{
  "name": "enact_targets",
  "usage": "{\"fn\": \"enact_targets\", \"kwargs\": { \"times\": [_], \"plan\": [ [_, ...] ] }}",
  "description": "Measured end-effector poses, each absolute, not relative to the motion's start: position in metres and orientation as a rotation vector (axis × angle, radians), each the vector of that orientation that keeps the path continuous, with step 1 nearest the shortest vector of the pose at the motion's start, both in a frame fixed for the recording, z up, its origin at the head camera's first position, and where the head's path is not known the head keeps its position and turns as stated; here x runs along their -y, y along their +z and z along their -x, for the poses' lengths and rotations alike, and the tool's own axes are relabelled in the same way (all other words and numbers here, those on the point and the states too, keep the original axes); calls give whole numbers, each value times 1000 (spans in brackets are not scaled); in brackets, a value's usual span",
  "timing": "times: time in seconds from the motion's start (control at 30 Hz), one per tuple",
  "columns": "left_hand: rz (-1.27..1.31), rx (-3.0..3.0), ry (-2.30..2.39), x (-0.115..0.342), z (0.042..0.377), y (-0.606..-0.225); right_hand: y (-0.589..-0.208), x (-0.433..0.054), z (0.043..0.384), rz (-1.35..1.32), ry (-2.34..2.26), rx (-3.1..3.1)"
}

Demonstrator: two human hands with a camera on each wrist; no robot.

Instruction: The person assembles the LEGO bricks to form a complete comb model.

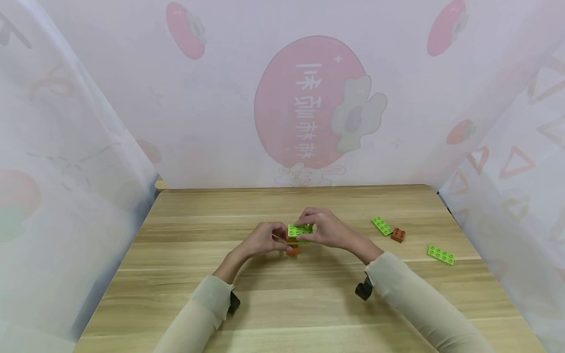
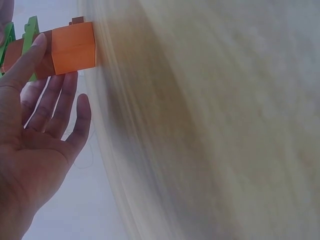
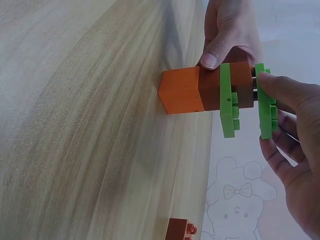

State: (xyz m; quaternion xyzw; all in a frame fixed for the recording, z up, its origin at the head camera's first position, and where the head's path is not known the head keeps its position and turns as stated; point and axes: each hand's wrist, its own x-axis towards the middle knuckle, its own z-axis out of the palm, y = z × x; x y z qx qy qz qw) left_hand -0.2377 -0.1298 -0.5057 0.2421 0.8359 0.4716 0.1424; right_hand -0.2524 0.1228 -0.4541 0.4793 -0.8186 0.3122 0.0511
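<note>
A stack of toy building bricks stands on the table between both hands. Its base is an orange block (image 3: 182,91); above it come a brown brick (image 3: 209,89), a green plate (image 3: 227,107) and another brown brick (image 3: 242,85). My left hand (image 1: 262,239) grips the stack's side, thumb near the lower brown brick and lower green plate. My right hand (image 1: 328,229) pinches the top green plate (image 3: 265,112) between thumb and fingers. Studs show in a narrow gap beneath that plate in the right wrist view. Both green plates stick out past the bricks on one side.
Right of the hands lie a loose green plate (image 1: 381,226), a small brown brick (image 1: 398,235) beside it, and another green plate (image 1: 440,255) nearer the table's right edge. Printed white cloth (image 1: 212,122) hangs behind the wooden table (image 1: 300,314) and at both sides.
</note>
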Motion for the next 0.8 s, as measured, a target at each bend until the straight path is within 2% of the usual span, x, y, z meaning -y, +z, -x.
{"fn": "enact_targets", "kwargs": {
  "times": [0.8],
  "plan": [
    [-691, -2369, 1390, 130, 242, -508, -443, -114, 253, -1437, 896, 2661]
  ]
}}
